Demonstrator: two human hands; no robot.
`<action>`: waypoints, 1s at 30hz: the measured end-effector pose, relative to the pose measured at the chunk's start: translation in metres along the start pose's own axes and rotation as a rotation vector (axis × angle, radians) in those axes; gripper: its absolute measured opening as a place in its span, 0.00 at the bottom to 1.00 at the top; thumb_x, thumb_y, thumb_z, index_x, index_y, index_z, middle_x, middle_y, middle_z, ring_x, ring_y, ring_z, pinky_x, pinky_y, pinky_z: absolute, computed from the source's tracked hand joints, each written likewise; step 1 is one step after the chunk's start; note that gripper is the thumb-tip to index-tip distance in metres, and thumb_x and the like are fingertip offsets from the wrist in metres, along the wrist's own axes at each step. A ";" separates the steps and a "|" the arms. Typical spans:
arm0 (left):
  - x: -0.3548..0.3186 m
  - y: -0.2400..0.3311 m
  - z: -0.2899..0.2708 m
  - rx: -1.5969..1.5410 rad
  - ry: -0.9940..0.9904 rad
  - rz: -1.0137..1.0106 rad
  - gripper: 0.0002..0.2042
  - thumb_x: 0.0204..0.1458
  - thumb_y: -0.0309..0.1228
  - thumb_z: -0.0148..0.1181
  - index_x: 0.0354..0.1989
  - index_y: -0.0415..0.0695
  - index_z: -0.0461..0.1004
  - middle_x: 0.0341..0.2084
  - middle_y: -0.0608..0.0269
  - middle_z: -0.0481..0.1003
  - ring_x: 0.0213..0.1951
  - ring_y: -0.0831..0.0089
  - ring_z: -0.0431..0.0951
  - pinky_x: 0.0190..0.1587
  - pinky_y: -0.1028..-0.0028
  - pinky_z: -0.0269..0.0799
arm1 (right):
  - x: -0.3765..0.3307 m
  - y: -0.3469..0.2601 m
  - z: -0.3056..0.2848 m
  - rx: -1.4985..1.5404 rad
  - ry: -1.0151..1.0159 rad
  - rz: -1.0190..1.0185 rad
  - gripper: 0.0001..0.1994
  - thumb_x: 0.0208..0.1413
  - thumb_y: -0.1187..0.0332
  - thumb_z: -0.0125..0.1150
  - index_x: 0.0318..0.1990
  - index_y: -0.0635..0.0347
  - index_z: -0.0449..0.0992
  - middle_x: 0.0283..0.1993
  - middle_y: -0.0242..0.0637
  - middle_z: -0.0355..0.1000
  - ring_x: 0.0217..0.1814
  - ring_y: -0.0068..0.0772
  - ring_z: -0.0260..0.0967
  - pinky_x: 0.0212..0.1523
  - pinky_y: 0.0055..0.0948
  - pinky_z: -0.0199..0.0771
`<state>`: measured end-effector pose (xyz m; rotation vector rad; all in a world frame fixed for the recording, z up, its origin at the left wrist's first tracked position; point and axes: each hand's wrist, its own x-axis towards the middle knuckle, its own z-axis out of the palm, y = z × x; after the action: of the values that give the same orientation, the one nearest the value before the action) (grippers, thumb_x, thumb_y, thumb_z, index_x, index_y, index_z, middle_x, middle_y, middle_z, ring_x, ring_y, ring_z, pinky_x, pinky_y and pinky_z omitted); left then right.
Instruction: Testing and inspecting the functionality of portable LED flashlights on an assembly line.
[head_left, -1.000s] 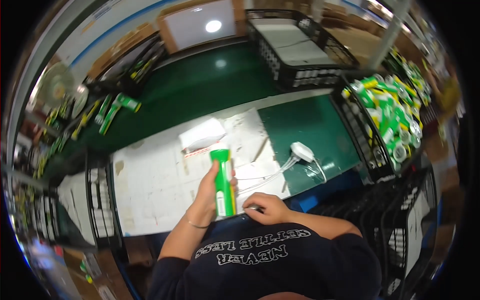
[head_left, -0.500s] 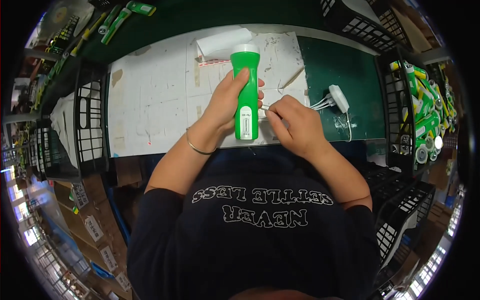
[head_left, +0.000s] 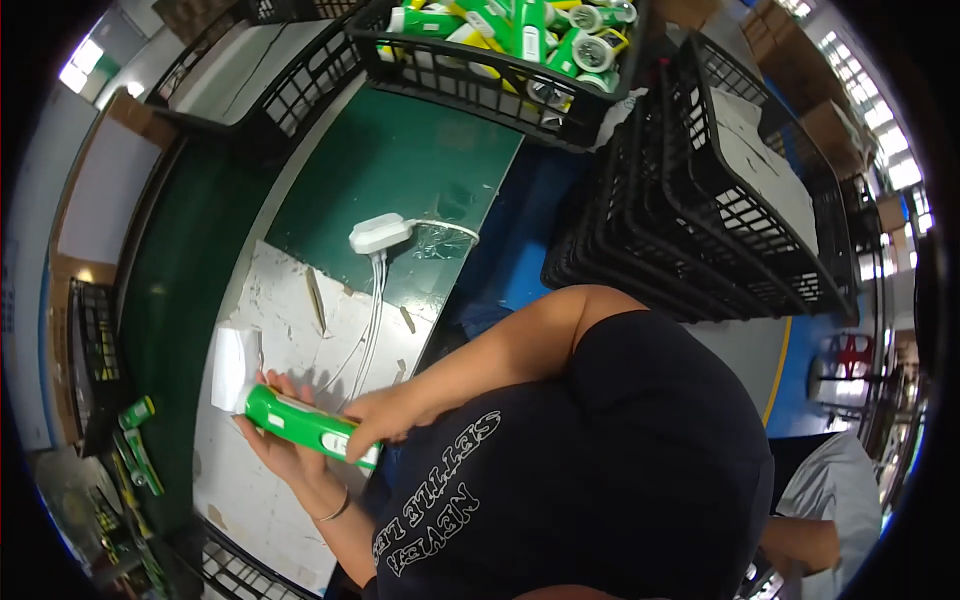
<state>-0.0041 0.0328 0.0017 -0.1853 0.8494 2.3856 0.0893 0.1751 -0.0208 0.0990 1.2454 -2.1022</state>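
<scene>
A green flashlight lies slanted across my hands above the worktable. My left hand is closed around it from below, near its wide head. At the tail end, my right hand grips the body beside a pale panel, its fingers partly hidden. Several thin white cables run from a white charging block toward my right hand; whether one reaches the flashlight cannot be seen. A white folded sheet or packet lies just past the flashlight's head.
A black crate full of green and yellow flashlights stands at the table's far end. Stacked black crates rise on the right. Pale worn sheeting covers part of the green tabletop. Another person's grey garment shows at lower right.
The view has swung to the right, bringing the flashlight crate and stacked crates forward. My right hand has moved from beside the flashlight onto its tail end; my left hand still holds it.
</scene>
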 end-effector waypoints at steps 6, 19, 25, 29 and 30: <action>0.006 0.007 -0.029 -0.101 -0.257 -0.048 0.37 0.47 0.46 0.60 0.62 0.45 0.51 0.39 0.58 0.68 0.42 0.66 0.72 0.43 0.63 0.73 | -0.010 0.001 0.011 0.249 -0.386 0.177 0.10 0.46 0.68 0.57 0.37 0.60 0.70 0.28 0.34 0.73 0.12 0.15 0.53 0.10 0.17 0.48; -0.003 0.007 -0.007 0.099 0.079 -0.155 0.14 0.49 0.29 0.59 0.43 0.44 0.65 0.33 0.56 0.71 0.37 0.66 0.74 0.45 0.55 0.73 | -0.011 0.005 0.015 -0.271 -0.126 0.099 0.13 0.52 0.57 0.60 0.29 0.58 0.74 0.27 0.29 0.72 0.30 0.19 0.66 0.32 0.21 0.65; 0.004 -0.004 -0.012 -0.191 -0.029 -0.232 0.16 0.51 0.34 0.57 0.48 0.49 0.64 0.39 0.55 0.70 0.43 0.64 0.72 0.54 0.49 0.64 | -0.009 0.004 0.013 -0.179 -0.139 0.032 0.12 0.52 0.57 0.60 0.31 0.57 0.74 0.27 0.29 0.72 0.28 0.18 0.65 0.29 0.19 0.63; -0.019 -0.029 -0.010 0.068 -0.126 -0.163 0.20 0.60 0.40 0.44 0.57 0.45 0.55 0.47 0.50 0.67 0.49 0.60 0.70 0.52 0.59 0.68 | -0.008 0.001 0.011 -0.010 -0.028 0.096 0.11 0.52 0.60 0.59 0.36 0.58 0.71 0.28 0.33 0.70 0.17 0.13 0.55 0.13 0.16 0.46; -0.030 -0.031 0.001 0.179 -0.077 -0.154 0.20 0.60 0.41 0.43 0.56 0.45 0.54 0.44 0.52 0.68 0.45 0.63 0.72 0.47 0.65 0.71 | -0.009 0.000 0.013 0.038 -0.009 0.092 0.12 0.52 0.60 0.59 0.37 0.58 0.69 0.28 0.33 0.70 0.16 0.13 0.53 0.13 0.16 0.44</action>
<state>0.0380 0.0380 -0.0044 -0.0828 0.9708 2.1474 0.0994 0.1689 -0.0107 0.1604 1.1731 -2.0452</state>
